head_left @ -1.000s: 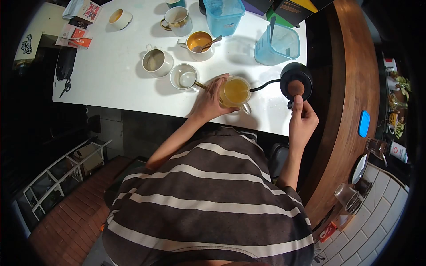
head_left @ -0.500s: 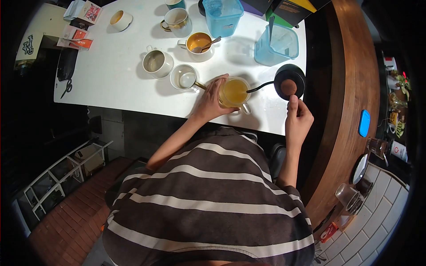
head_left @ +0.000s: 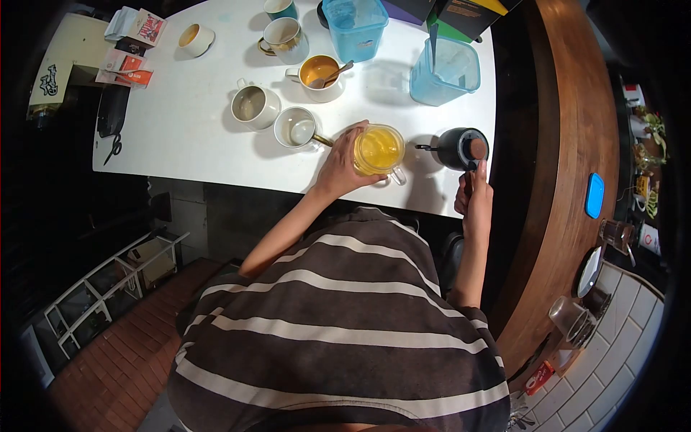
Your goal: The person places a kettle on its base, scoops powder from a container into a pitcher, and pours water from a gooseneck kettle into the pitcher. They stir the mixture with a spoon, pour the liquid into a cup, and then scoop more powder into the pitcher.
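Note:
My left hand point(head_left: 342, 163) is wrapped around the side of a clear glass mug point(head_left: 379, 149) of yellow liquid on the white table. The mug's clear handle points towards me. To its right, my right hand point(head_left: 476, 196) grips the handle of a black gooseneck kettle point(head_left: 455, 148) with a round brown lid knob. The kettle's thin spout points left, apart from the mug. Just left of my left hand is a white mug point(head_left: 296, 128) with a gold handle. Beyond it stand a greyish mug point(head_left: 253, 106) and an orange-lined mug point(head_left: 322, 74) with a spoon inside.
Two blue translucent containers point(head_left: 445, 74) stand at the back, one with a utensil in it. Farther left are a small cup point(head_left: 196, 40), packets point(head_left: 126, 68) and scissors point(head_left: 113, 146). A wooden counter point(head_left: 558, 158) runs along the right, with a blue lid point(head_left: 594, 195) on it.
The kettle has tipped back from its pouring tilt, and its spout has drawn away from the mug to the right. My right hand has lowered slightly; my left hand stays on the mug.

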Action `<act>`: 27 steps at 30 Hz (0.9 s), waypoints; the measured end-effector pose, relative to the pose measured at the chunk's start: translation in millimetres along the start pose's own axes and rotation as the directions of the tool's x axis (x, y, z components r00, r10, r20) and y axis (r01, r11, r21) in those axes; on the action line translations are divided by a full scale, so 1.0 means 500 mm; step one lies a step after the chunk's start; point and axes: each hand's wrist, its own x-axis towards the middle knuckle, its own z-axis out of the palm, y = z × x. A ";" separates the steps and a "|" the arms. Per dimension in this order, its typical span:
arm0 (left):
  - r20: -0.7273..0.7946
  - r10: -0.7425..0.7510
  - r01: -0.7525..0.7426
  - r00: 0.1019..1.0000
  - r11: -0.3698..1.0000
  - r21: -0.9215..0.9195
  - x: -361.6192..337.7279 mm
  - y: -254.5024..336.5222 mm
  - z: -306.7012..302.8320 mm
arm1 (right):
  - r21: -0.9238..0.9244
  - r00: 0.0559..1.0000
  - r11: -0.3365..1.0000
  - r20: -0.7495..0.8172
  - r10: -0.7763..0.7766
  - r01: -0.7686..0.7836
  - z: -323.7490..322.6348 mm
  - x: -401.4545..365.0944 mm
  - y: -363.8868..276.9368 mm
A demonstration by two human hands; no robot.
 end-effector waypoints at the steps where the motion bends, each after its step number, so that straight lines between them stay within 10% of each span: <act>1: -0.021 0.024 -0.024 1.000 1.000 -0.004 -0.002 -0.003 0.003 | 0.042 1.000 0.999 0.017 0.020 -0.021 -0.003 0.001 0.004; 12: 0.007 0.064 -0.064 0.998 0.998 0.015 -0.007 0.017 -0.011 | 0.078 0.998 0.997 -0.049 0.027 -0.023 -0.018 0.043 0.050; 27: 0.186 -0.240 0.282 0.953 0.926 -0.251 -0.125 0.088 -0.130 | 0.018 0.998 0.999 -0.055 0.029 -0.028 -0.012 0.091 0.066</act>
